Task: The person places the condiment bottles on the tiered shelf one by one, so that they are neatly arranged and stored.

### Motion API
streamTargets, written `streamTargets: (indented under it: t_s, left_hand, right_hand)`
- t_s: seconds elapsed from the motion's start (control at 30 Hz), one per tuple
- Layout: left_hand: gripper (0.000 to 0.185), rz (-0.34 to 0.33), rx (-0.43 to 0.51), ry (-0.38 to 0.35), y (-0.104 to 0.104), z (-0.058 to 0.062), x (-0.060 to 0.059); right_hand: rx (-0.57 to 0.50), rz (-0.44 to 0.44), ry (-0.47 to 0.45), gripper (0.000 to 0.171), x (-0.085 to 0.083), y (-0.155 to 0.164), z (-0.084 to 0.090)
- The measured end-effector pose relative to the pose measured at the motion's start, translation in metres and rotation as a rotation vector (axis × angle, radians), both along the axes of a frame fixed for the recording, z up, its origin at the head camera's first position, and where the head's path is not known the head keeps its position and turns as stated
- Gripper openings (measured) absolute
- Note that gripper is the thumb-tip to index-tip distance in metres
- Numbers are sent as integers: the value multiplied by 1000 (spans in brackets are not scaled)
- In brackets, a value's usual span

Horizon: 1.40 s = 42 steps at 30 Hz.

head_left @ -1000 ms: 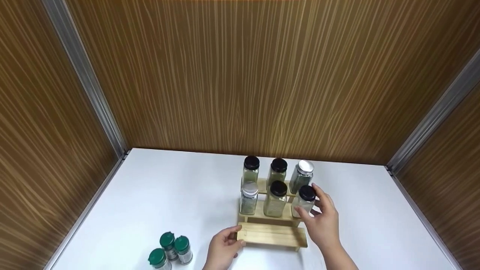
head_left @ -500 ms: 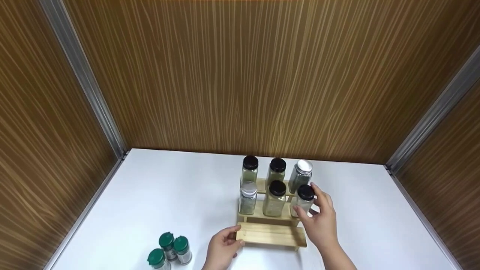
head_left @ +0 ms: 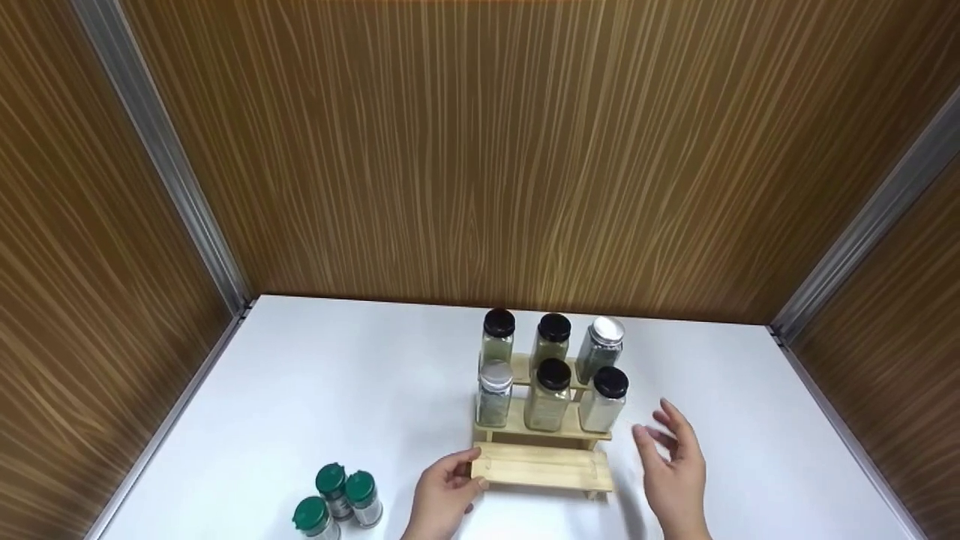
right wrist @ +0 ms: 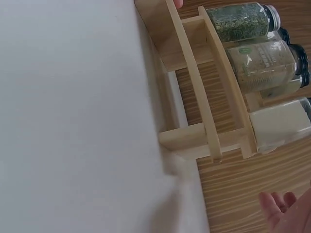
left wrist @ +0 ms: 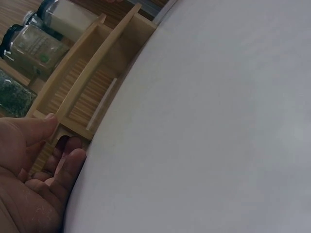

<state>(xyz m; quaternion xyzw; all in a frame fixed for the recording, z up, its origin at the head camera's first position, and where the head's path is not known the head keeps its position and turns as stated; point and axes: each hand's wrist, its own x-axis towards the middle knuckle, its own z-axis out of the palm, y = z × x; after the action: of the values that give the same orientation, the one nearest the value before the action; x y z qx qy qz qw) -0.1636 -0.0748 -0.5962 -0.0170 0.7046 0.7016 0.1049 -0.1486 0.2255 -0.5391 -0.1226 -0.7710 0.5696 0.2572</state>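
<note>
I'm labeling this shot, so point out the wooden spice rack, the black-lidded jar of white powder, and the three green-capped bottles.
wooden spice rack (head_left: 541, 466), head view, bare bottom step.
black-lidded jar of white powder (head_left: 602, 409), head view, glass body.
green-capped bottles (head_left: 363, 487), head view, cap of the rightmost one.

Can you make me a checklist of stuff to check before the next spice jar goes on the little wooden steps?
1. Bottom step of the wooden rack free for a jar: ok.
2. Left hand steadying the rack's left corner: ok.
3. Right hand empty, fingers relaxed, clear of the jars: ok.
4. Six jars on the upper steps standing upright, including the black-lid jar at the right end: ok.
5. Green-lid jars upright on the white table, left of the left hand: ok.
6. Lids screwed tight: cannot tell.
</note>
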Motion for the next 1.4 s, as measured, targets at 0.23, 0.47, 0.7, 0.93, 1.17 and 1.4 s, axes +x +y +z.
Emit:
streamTargets:
  t_s: [0.23, 0.47, 0.7, 0.93, 1.17, 1.4]
  left_hand:
    - [49, -13, -5, -10, 0, 1, -2]
    - [49, -9, -41, -29, 1, 1, -2]
    - [47, 3, -45, -39, 4, 1, -2]
    - [56, 32, -18, 6, 3, 4, 1]
    - [60, 111, -186, 127, 0, 22, 15]
    - [47, 198, -449, 475, -15, 56, 39]
  right_hand:
    - [-310, 88, -208, 51, 13, 6, -20]
    - [-357, 193, -299, 53, 18, 3, -38]
    - [-250, 221, -354, 50, 16, 1, -43]
    - [-146, 289, -366, 48, 12, -1, -48]
    - [-124, 300, -371, 46, 11, -1, -49]
    - [-131, 324, -349, 48, 13, 1, -49]
